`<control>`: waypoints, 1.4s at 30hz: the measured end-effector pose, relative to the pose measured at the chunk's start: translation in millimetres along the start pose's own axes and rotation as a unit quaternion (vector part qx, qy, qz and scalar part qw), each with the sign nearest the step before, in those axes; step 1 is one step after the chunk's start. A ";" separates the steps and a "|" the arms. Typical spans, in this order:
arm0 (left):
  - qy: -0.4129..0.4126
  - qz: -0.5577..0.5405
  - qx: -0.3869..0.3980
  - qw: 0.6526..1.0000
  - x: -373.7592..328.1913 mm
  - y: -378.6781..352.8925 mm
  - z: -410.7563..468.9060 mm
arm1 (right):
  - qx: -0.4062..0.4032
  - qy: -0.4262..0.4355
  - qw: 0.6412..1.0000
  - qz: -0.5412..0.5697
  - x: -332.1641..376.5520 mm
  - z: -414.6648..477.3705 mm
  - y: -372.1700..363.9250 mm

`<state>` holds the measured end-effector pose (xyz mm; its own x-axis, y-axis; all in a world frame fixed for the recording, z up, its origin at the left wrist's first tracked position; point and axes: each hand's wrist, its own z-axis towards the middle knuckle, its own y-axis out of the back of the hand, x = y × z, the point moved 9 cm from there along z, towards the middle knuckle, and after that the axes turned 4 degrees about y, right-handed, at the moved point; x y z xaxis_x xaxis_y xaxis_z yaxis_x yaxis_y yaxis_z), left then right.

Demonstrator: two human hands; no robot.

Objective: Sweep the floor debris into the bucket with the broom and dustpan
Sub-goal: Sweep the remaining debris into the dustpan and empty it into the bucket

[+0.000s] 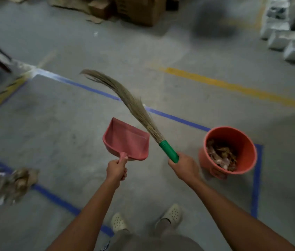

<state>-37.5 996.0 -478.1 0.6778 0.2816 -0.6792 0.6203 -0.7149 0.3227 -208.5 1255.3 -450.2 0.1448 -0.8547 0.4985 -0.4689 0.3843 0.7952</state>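
Currently left hand (116, 170) grips the pink dustpan (125, 140) handle, right hand (183, 164) grips the broom (134, 104) by its green end, both off the floor. Orange bucket (248, 142) sits right, debris (221, 153) inside; loose debris pile (10, 184) far left.

Cream perforated clogs (172, 213) on both ft, grey-brown trousers (152, 241), arms (88, 205) bare up to frame edge.

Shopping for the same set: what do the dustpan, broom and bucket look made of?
Dustpan: likely matte pink plastic, moulded in one piece. Broom: dry grass or straw bristles, green plastic-looking grip. Bucket: probably orange plastic, smooth thin wall.
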 end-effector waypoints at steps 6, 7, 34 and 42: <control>0.032 -0.085 -0.084 0.992 64.2 137.8 -6.3 | 0.074 0.105 0.990 -0.064 119.8 -18.0 -77.5; 0.040 -0.101 -0.094 0.990 76.4 160.2 -8.1 | 0.081 0.123 0.986 -0.076 140.6 -24.7 -90.5; 0.233 -0.346 -0.313 0.853 325.0 587.2 19.4 | 0.297 0.356 0.847 -0.261 556.9 -113.3 -454.6; 0.298 -0.350 -0.322 0.828 355.6 660.5 145.8 | 0.340 0.369 0.809 -0.306 645.2 -32.1 -579.0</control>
<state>555.7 530.6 -602.6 0.0185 0.8857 -0.4639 0.8950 0.1921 0.4025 184.4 492.6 -578.0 0.8941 -0.2758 0.3530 -0.4477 -0.5266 0.7227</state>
